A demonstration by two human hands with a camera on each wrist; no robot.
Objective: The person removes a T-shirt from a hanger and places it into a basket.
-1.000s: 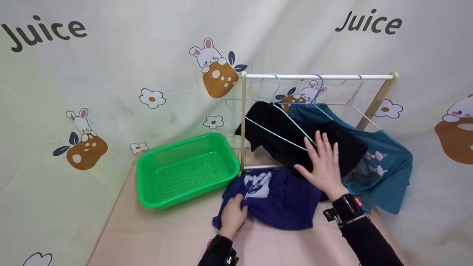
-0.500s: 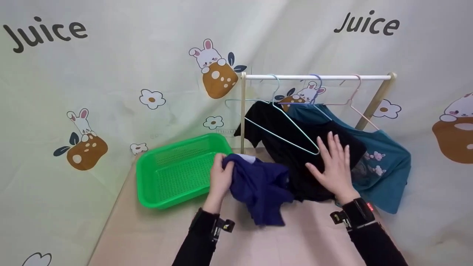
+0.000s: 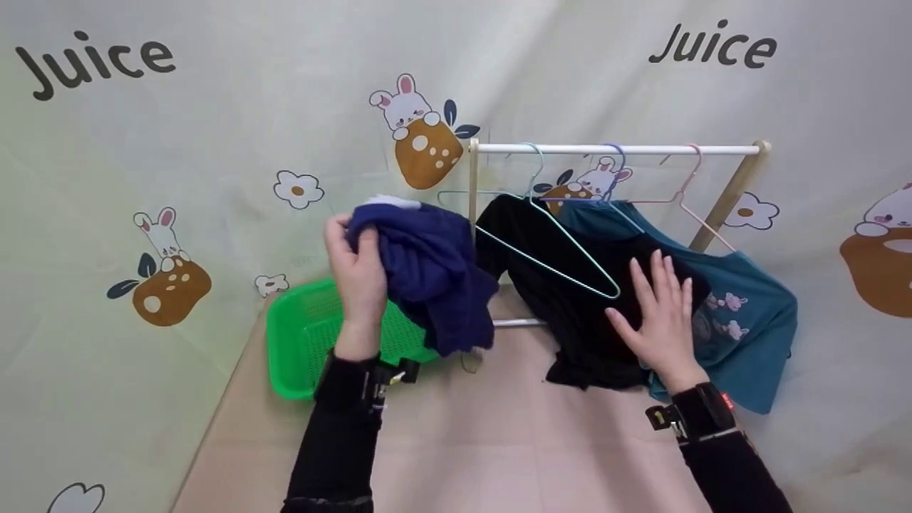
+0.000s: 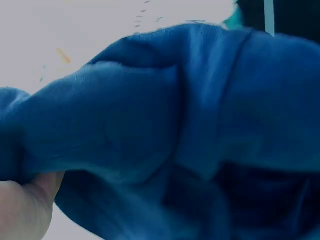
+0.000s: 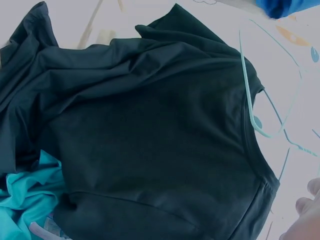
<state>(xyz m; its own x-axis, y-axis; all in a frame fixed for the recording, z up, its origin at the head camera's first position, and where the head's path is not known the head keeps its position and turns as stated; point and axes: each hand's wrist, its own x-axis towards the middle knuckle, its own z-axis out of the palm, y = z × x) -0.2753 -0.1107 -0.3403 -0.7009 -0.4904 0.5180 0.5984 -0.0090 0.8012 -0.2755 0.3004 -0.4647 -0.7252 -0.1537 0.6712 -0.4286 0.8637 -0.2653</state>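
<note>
My left hand (image 3: 360,278) grips a bunched navy blue garment (image 3: 434,256) with a white patch at its top, thumb in front of the cloth. It is lifted and overlaps the green basket in the head view; folds of it fill the left wrist view. My right hand (image 3: 662,320), fingers spread, is at the front of a black T-shirt (image 3: 527,263). A mint green hanger (image 3: 574,244) hangs before that shirt, its lower corner outside the cloth. The shirt's neckline (image 5: 250,135) shows in the right wrist view.
A small rack with a white top bar (image 3: 655,149) carries mint, purple (image 3: 618,167) and pink (image 3: 691,174) hangers. A teal shirt (image 3: 762,306) hangs at the right. The green basket (image 3: 278,349) stands at the left on the pinkish table (image 3: 463,442), beside a printed curtain.
My left hand has picked up the navy garment from the table before the rack and carried it up and left. My right hand has shifted slightly right, fingers still spread.
</note>
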